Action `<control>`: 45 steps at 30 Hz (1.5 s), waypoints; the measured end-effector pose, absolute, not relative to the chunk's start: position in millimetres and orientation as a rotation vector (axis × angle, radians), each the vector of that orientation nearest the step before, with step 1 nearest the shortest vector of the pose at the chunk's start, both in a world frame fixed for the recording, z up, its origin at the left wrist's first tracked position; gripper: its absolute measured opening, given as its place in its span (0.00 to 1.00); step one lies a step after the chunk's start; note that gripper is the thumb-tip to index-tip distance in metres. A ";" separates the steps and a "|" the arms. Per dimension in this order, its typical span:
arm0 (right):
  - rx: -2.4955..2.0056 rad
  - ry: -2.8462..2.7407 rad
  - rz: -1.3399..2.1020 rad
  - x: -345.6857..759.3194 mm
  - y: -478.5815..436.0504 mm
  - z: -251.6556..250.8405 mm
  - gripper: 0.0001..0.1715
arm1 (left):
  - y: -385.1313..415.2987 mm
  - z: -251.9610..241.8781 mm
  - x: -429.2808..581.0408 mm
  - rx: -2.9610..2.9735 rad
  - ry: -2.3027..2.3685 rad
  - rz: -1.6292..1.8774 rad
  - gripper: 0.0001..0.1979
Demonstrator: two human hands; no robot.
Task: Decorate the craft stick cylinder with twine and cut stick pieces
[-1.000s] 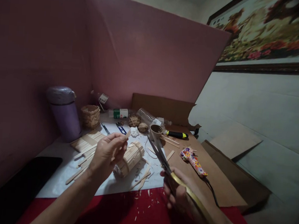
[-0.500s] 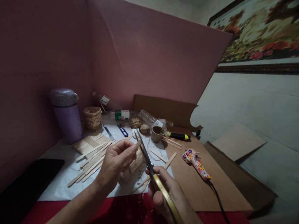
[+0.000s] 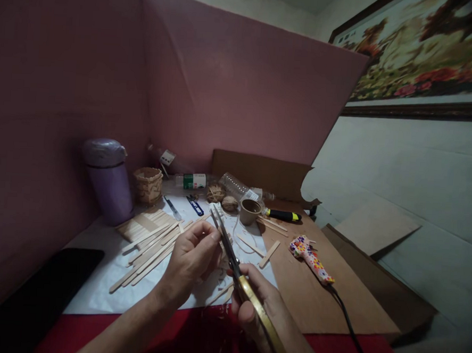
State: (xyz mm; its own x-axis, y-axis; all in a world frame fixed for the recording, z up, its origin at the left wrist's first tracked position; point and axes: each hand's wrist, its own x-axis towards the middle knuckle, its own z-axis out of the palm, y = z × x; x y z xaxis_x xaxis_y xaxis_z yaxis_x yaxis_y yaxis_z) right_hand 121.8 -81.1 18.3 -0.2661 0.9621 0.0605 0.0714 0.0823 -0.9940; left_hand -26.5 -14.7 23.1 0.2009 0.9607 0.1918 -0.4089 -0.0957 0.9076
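My right hand [image 3: 262, 300] grips a pair of scissors [image 3: 248, 292] with gold-coloured handles and dark blades, which point up and away from me. My left hand [image 3: 193, 254] is closed in a pinch right beside the blades. The short piece of wooden craft stick in its fingertips is mostly hidden now. Several loose craft sticks [image 3: 149, 259] lie on the white sheet left of this hand. Two cut sticks [image 3: 270, 254] rest to the right of the scissors. Small wood chips are scattered under my hands.
A purple tumbler [image 3: 109, 190], a small woven basket [image 3: 147, 185], twine balls [image 3: 216, 192], plastic bottles [image 3: 194, 181] and a brown cup [image 3: 250, 212] stand or lie at the back. A flower-patterned glue gun [image 3: 311, 260] with a black cord lies on cardboard [image 3: 332, 310] at right.
My left hand has turned and its fingertips have come closer to the scissor blades, so the stick piece shows less. My right hand and the scissors have shifted slightly left.
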 end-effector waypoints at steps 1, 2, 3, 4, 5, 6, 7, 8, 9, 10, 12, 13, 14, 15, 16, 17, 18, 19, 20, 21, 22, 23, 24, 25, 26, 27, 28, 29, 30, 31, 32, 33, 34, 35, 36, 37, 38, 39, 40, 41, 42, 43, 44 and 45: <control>-1.082 -1.506 1.306 122.0 -80.8 18.4 0.50 | -15.0 22.7 -26.3 1.126 0.656 1.295 0.14; -1.085 -1.517 1.304 122.3 -80.3 18.2 0.51 | -15.4 22.6 -26.2 1.141 0.648 1.282 0.13; -1.085 -1.534 1.299 122.9 -79.7 17.6 0.50 | -15.9 22.7 -26.3 1.154 0.641 1.265 0.13; -1.085 -1.553 1.291 123.6 -79.0 16.8 0.50 | -16.4 23.2 -26.4 1.162 0.636 1.249 0.13; -1.084 -1.576 1.281 124.3 -78.4 15.8 0.49 | -17.0 24.0 -26.7 1.169 0.633 1.234 0.12; -1.083 -1.596 1.270 124.9 -77.9 14.6 0.48 | -17.5 24.9 -26.9 1.174 0.631 1.223 0.12; -1.082 -1.611 1.262 125.3 -77.5 13.5 0.47 | -18.1 25.8 -27.1 1.179 0.630 1.216 0.12; -1.085 -1.614 1.256 125.5 -77.4 12.4 0.47 | -18.6 26.7 -27.3 1.185 0.631 1.213 0.13; -1.088 -1.607 1.254 125.5 -77.4 11.5 0.48 | -19.0 27.4 -27.4 1.190 0.632 1.211 0.13; -1.089 -1.595 1.258 125.4 -77.5 10.7 0.48 | -19.2 27.9 -27.4 1.195 0.634 1.208 0.13; -1.089 -1.568 1.273 125.4 -78.0 9.4 0.50 | -19.2 27.9 -27.5 1.201 0.641 1.200 0.13; -1.092 -1.562 1.275 125.6 -78.2 9.0 0.50 | -19.1 27.4 -27.4 1.205 0.645 1.194 0.13; -1.094 -1.564 1.274 125.9 -78.3 8.6 0.50 | -19.0 26.6 -27.3 1.210 0.647 1.189 0.13; -1.096 -1.572 1.272 126.3 -78.4 8.4 0.50 | -18.9 25.7 -27.1 1.216 0.645 1.185 0.13; -1.097 -1.583 1.269 126.7 -78.4 8.2 0.50 | -18.9 24.6 -26.8 1.221 0.642 1.183 0.13; -1.095 -1.594 1.268 127.0 -78.4 8.0 0.50 | -18.9 23.6 -26.5 1.224 0.639 1.184 0.14; -1.092 -1.601 1.266 127.1 -78.3 7.8 0.50 | -19.2 22.5 -26.0 1.227 0.637 1.183 0.14; -1.091 -1.600 1.264 126.9 -78.3 7.5 0.50 | -19.5 21.6 -25.5 1.226 0.638 1.181 0.14; -1.095 -1.591 1.261 126.6 -78.2 7.2 0.50 | -19.9 20.8 -24.9 1.222 0.646 1.178 0.14; -1.104 -1.575 1.255 126.2 -78.1 6.7 0.51 | -20.3 20.2 -24.2 1.217 0.652 1.174 0.14; -1.114 -1.557 1.248 125.7 -78.0 6.1 0.51 | -20.7 19.8 -23.6 1.213 0.659 1.172 0.14; -1.123 -1.539 1.244 125.3 -77.8 5.5 0.52 | -21.0 19.4 -22.9 1.211 0.664 1.169 0.14; -1.126 -1.527 1.244 125.0 -77.7 4.8 0.52 | -21.2 19.1 -22.1 1.210 0.669 1.167 0.14; -1.121 -1.521 1.247 125.0 -77.6 4.2 0.52 | -21.3 18.7 -21.4 1.210 0.673 1.168 0.14; -1.108 -1.524 1.250 125.1 -77.5 3.6 0.51 | -21.4 18.4 -20.7 1.211 0.677 1.168 0.15; -1.094 -1.530 1.253 125.4 -77.5 3.1 0.50 | -21.4 18.0 -20.1 1.211 0.682 1.169 0.15; -1.081 -1.536 1.254 125.7 -77.6 2.6 0.49 | -21.5 17.5 -19.6 1.211 0.686 1.169 0.15; -1.073 -1.537 1.253 125.9 -77.7 2.0 0.49 | -21.6 17.1 -19.2 1.213 0.689 1.169 0.14; -1.071 -1.530 1.257 125.9 -77.7 1.3 0.49 | -21.7 16.6 -19.0 1.216 0.693 1.168 0.14; -1.076 -1.515 1.263 125.8 -77.7 0.3 0.49 | -22.0 16.3 -19.0 1.221 0.698 1.165 0.14; -1.085 -1.495 1.269 125.5 -77.5 -0.8 0.50 | -22.3 16.1 -19.1 1.228 0.705 1.163 0.14; -1.095 -1.472 1.272 125.1 -77.2 -1.9 0.51 | -22.7 15.9 -19.3 1.236 0.712 1.162 0.14; -1.101 -1.453 1.271 124.7 -76.9 -3.0 0.51 | -23.1 15.9 -19.5 1.244 0.719 1.164 0.15; -1.105 -1.440 1.271 124.3 -76.6 -3.8 0.52 | -23.5 16.1 -19.6 1.250 0.724 1.164 0.15; -1.104 -1.435 1.275 123.9 -76.4 -4.3 0.52 | -23.9 16.3 -19.6 1.254 0.727 1.165 0.15; -1.100 -1.433 1.286 123.6 -76.5 -4.4 0.51 | -24.3 16.7 -19.5 1.255 0.730 1.166 0.15; -1.096 -1.427 1.303 123.4 -76.7 -4.3 0.51 | -24.7 17.2 -19.3 1.254 0.731 1.164 0.15; -1.092 -1.416 1.322 123.2 -77.2 -4.2 0.51 | -25.2 17.8 -19.0 1.249 0.733 1.163 0.15; -1.090 -1.398 1.343 122.9 -77.7 -4.3 0.51 | -25.6 18.6 -18.6 1.244 0.734 1.164 0.15; -1.091 -1.372 1.363 122.7 -78.1 -4.7 0.51 | -26.1 19.4 -18.1 1.237 0.733 1.166 0.15; -1.095 -1.342 1.381 122.3 -78.2 -5.7 0.51 | -26.6 20.3 -17.7 1.231 0.731 1.169 0.15; -1.100 -1.309 1.402 121.9 -78.2 -7.2 0.51 | -27.0 21.0 -17.2 1.226 0.726 1.169 0.15; -1.102 -1.278 1.427 121.4 -77.8 -9.1 0.50 | -27.3 21.7 -16.8 1.222 0.720 1.169 0.16; -1.101 -1.245 1.449 120.7 -77.3 -11.0 0.49 | -27.5 22.1 -16.5 1.218 0.715 1.168 0.16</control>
